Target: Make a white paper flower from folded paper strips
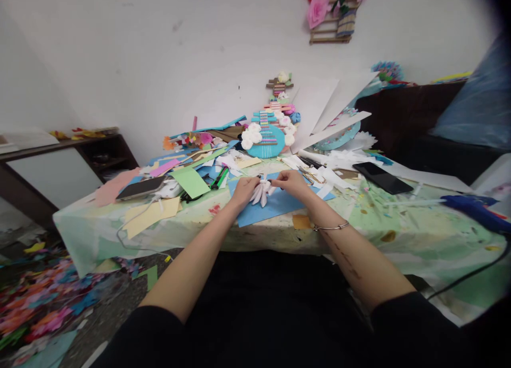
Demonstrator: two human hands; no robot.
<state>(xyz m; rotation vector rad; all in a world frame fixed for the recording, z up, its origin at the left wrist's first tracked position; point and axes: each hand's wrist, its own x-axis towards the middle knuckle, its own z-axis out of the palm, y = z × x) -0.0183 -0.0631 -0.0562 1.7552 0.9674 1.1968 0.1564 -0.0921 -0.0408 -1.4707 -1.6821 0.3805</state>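
Between my two hands is a white paper flower (261, 193), its narrow petals hanging downward over a sheet of blue paper (255, 216) on the table. My left hand (246, 190) pinches the flower's upper left side. From the right, the fingertips of my right hand (290, 182) are closed at its upper right edge. The fingers partly hide the top of the flower, so the exact grip points are small and hard to make out. Just beyond my right hand lie scissors (307, 175) and white paper strips (335, 180).
A blue pipa-shaped paper craft (266, 144) with white flowers stands against the wall. A phone (382, 177) and a blue glue gun (475, 211) lie to the right. On the left are another phone (140, 187), green paper (190, 182) and a cable (126, 245).
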